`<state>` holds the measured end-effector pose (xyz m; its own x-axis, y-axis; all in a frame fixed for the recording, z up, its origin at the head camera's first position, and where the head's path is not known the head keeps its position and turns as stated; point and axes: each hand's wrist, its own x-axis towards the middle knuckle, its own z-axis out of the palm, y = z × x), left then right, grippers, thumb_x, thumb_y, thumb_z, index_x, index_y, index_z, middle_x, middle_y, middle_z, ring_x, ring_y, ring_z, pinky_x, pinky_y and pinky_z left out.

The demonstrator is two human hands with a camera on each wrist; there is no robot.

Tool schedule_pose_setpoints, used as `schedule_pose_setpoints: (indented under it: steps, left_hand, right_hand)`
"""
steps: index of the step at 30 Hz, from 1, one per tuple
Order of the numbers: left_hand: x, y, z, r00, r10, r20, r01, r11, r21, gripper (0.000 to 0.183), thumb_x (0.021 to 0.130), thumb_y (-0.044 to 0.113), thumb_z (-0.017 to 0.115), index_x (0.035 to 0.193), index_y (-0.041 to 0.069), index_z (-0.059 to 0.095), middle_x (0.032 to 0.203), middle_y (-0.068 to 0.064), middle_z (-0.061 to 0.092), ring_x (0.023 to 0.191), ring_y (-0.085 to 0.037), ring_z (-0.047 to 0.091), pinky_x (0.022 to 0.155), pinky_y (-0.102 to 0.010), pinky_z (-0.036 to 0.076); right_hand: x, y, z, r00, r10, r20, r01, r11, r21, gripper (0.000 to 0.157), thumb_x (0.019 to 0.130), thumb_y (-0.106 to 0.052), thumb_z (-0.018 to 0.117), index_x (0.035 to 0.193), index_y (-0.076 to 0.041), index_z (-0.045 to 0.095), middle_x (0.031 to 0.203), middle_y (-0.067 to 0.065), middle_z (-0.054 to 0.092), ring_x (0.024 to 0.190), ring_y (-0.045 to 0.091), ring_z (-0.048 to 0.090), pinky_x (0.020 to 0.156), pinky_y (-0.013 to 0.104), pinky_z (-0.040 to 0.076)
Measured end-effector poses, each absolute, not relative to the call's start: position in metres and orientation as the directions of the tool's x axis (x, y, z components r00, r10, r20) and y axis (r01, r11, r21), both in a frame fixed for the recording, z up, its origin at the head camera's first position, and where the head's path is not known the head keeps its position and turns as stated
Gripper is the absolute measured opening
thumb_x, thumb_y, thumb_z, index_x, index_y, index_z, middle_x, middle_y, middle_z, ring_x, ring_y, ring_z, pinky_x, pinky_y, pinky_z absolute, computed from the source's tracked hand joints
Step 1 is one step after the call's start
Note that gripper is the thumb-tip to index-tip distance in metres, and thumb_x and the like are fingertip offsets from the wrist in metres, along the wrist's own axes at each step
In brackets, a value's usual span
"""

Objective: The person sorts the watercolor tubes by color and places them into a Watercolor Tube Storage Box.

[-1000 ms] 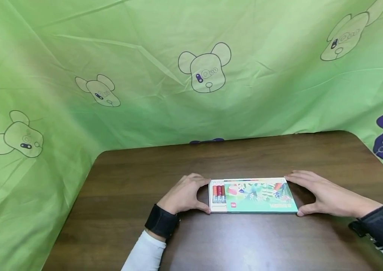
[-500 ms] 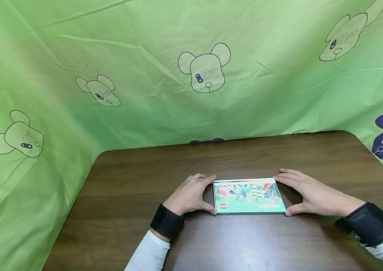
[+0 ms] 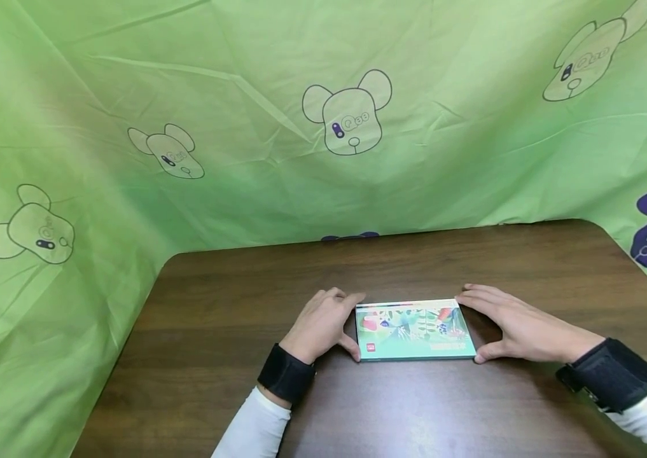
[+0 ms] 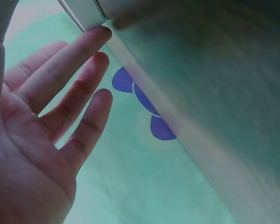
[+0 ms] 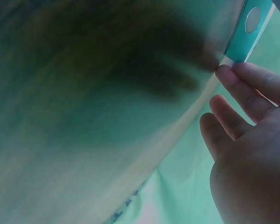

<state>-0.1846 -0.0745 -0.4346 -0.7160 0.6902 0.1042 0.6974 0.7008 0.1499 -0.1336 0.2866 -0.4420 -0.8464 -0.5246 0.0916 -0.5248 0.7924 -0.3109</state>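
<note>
A flat mint-green paint box [image 3: 415, 337] with a leafy floral print lies on the table, its cover running the whole length. At its left end, my left hand [image 3: 320, 324] touches the corners, thumb at the near one and index finger at the far one. Opposite, my right hand [image 3: 520, 327] spans the right end the same way. Fairly straight fingers [image 4: 60, 67] reach the pale box end [image 4: 86, 14] in the left wrist view. The right wrist view shows fingertips at the lower corner of a teal box end [image 5: 240, 44] with a round hole. The box's contents are hidden.
The brown wooden table [image 3: 231, 286] has rounded far corners. Behind and to the left hangs a green cloth [image 3: 243, 159] printed with bear heads. Black straps [image 3: 285, 375] circle both wrists below white sleeves.
The white tray with paint tubes, showing at the left a second ago, has slid inside the cover. The cover and right hand have moved left; the left hand has shifted slightly right.
</note>
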Motion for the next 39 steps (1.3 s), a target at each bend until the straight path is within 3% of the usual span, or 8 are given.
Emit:
schedule_pose_setpoints:
  steps: [9,21,32,36,39]
  left_hand:
    - [-0.185,-0.072,-0.434,-0.727,0.67,0.152,0.683,0.727,0.064,0.113,0.03,0.068,0.076,0.132,0.023,0.056,0.093,0.007,0.07,0.094,-0.012,0.057,0.075,-0.028,0.042]
    - [-0.189,-0.086,-0.427,-0.749,0.662,0.02,0.659,0.742,0.118,0.11,0.034,0.06,0.083,0.134,0.02,0.056,0.094,0.007,0.07,0.096,-0.014,0.056,0.08,-0.03,0.042]
    - [-0.187,-0.092,-0.425,-0.775,0.63,-0.038,0.622,0.773,0.124,0.104,0.042,0.059,0.084,0.134,0.02,0.056,0.117,0.003,0.067,0.101,-0.019,0.056,0.085,-0.034,0.043]
    - [-0.181,-0.1,-0.417,-0.801,0.592,-0.085,0.572,0.8,0.182,0.106,0.049,0.062,0.08,0.14,0.018,0.05,0.131,-0.001,0.06,0.115,-0.024,0.053,0.097,-0.042,0.041]
    - [-0.179,-0.106,-0.407,-0.834,0.551,0.019,0.542,0.812,0.218,0.101,0.057,0.064,0.076,0.141,0.014,0.049,0.137,-0.005,0.054,0.124,-0.027,0.049,0.101,-0.046,0.039]
  right_hand:
    - [-0.133,0.282,-0.443,-0.849,-0.522,0.083,-0.517,0.789,-0.33,0.096,0.065,-0.069,0.066,0.139,-0.011,0.048,0.147,0.014,0.041,0.133,0.032,0.036,0.099,0.052,0.036]
    - [-0.136,0.265,-0.447,-0.837,-0.54,0.084,-0.536,0.779,-0.325,0.098,0.067,-0.069,0.065,0.14,-0.006,0.046,0.148,0.018,0.039,0.135,0.035,0.034,0.103,0.054,0.033]
    - [-0.138,0.261,-0.446,-0.841,-0.538,0.064,-0.526,0.784,-0.33,0.101,0.066,-0.069,0.066,0.14,-0.004,0.045,0.147,0.02,0.039,0.135,0.036,0.035,0.103,0.055,0.033]
    - [-0.138,0.261,-0.436,-0.853,-0.521,0.018,-0.499,0.807,-0.317,0.109,0.063,-0.071,0.067,0.142,-0.001,0.041,0.147,0.022,0.037,0.135,0.038,0.033,0.104,0.056,0.031]
    - [-0.14,0.258,-0.425,-0.868,-0.494,0.041,-0.482,0.821,-0.305,0.11,0.065,-0.072,0.065,0.143,0.0,0.038,0.148,0.023,0.036,0.136,0.039,0.031,0.105,0.057,0.029]
